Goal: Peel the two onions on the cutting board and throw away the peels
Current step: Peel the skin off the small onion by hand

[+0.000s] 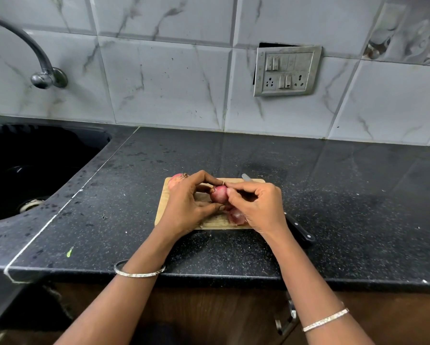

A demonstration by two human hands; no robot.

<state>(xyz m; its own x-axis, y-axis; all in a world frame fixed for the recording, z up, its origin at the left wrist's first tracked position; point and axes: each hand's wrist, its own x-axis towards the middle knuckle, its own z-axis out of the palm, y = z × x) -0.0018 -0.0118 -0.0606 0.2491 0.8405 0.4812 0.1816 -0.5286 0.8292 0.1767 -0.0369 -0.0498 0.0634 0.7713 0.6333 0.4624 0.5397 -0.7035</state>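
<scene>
Over the middle of the cutting board (164,212), the left hand (186,205) curls round a red onion (219,194); the right hand (259,207) pinches its right side; the second onion (176,180) sits at the board's far left corner; peels (237,216) lie near its near right edge; a knife (300,230) lies along its right edge; the sink (34,168) at the counter's left end looks dark, contents unclear.

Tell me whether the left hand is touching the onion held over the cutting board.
Touching. The head view shows the left hand pinching the onion between forefinger and thumb.
</scene>
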